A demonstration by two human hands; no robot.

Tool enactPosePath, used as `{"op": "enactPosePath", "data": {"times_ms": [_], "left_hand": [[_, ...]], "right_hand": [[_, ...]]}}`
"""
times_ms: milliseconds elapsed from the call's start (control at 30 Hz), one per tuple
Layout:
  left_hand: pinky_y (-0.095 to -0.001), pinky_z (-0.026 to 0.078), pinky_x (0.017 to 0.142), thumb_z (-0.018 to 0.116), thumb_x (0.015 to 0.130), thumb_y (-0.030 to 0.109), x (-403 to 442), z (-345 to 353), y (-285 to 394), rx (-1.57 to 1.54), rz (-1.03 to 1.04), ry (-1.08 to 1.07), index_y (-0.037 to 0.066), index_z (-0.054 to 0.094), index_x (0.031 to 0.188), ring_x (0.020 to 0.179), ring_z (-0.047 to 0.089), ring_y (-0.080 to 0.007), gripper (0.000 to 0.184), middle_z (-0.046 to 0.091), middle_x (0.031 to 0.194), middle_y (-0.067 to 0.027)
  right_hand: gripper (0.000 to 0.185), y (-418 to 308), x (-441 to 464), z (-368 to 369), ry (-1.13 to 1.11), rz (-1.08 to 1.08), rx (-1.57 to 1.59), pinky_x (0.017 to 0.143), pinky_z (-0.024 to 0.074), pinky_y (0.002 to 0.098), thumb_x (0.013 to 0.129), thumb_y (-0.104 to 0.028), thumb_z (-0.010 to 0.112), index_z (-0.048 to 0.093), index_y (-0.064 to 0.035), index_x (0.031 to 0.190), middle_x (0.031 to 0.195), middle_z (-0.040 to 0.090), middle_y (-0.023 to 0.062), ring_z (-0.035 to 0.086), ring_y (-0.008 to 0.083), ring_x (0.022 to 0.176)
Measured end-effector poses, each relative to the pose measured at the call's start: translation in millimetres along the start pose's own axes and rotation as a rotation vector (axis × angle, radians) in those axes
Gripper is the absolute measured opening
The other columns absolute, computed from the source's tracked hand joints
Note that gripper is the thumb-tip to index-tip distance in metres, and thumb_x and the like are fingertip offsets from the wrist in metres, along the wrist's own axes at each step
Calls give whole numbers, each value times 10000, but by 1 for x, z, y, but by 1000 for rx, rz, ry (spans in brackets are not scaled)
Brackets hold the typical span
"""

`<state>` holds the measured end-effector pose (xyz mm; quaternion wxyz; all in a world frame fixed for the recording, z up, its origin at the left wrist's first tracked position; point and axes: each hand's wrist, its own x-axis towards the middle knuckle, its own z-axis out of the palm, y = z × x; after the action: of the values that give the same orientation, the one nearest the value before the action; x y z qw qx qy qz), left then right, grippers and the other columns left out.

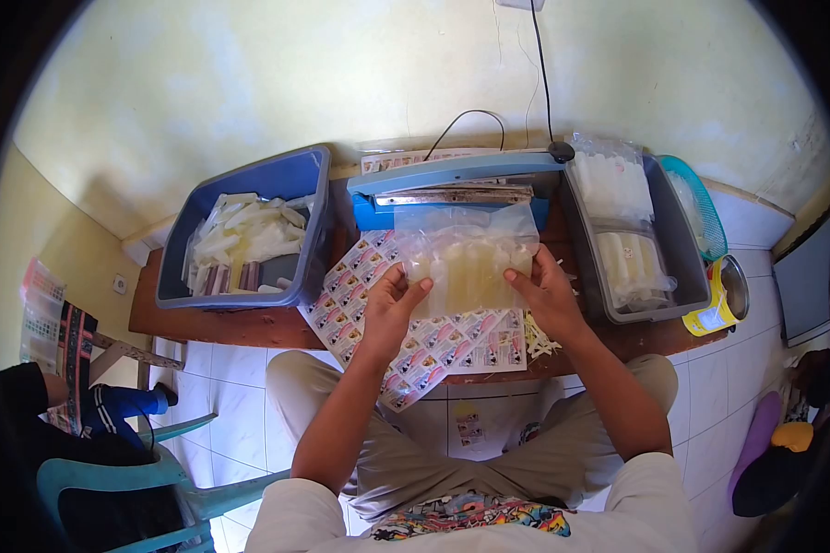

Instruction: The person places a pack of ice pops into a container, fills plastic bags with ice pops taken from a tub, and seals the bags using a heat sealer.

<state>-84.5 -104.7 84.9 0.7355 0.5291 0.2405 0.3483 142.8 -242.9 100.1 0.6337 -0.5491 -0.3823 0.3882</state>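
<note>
A clear plastic bag [475, 276] with a row of pale yellowish sticks inside is held up between both hands. My left hand [395, 302] pinches its left edge, thumb on the front. At the right edge my right hand [546, 293] grips it the same way. The bag's flat upper end lies against the front of a blue impulse sealer [373, 217], whose long light-blue arm [461, 173] is raised. Below the bag, printed label sheets [369, 313] spread over the wooden bench and hang past its front edge.
A blue-grey tub [321, 198] of loose pale sticks stands left. On the right, a grey tub [682, 230] holds filled bags [632, 263]. Beyond it are a teal basket [696, 198] and a yellow can [710, 318]. A black cord [542, 83] runs up the wall; a teal chair [111, 475] stands lower left.
</note>
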Motion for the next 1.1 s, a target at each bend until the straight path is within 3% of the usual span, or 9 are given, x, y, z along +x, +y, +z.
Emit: {"op": "enactPosePath", "data": {"times_ms": [367, 667, 967, 1100], "left_hand": [[-279, 565, 933, 736, 1024, 100, 10, 4, -1, -69, 36, 69, -5, 648, 1327, 1045, 716, -108, 332, 766, 1194, -82], [-302, 567, 982, 718, 1031, 83, 13, 9, -1, -91, 60, 45, -4, 643, 1340, 1104, 718, -135, 330, 757, 1253, -97], [-298, 519, 1013, 739, 1019, 96, 55, 96, 15, -12, 124, -141, 19, 608, 1382, 1151, 669, -123, 394, 723, 1275, -74], [-282, 545, 966, 731, 1011, 23, 84, 157, 6, 5, 154, -213, 4, 605, 1306, 1109, 676, -119, 321, 730, 1215, -68]], "right_hand": [[365, -3, 9, 1, 2, -4, 5, 1007, 535, 301, 1055, -84, 679, 508, -21, 1371, 1273, 708, 95, 671, 120, 1157], [356, -18, 6, -3, 38, -63, -27, 983, 541, 292, 1052, -88, 692, 532, -20, 1362, 1235, 722, 86, 673, 110, 1120], [424, -62, -9, -77, 277, -178, -183, 987, 522, 287, 1043, -116, 718, 560, -28, 1426, 1214, 722, 67, 650, 108, 1115], [419, -77, -15, -132, 379, -272, -244, 995, 497, 275, 1032, -111, 729, 581, -32, 1416, 1225, 714, 69, 634, 100, 1119]]}}
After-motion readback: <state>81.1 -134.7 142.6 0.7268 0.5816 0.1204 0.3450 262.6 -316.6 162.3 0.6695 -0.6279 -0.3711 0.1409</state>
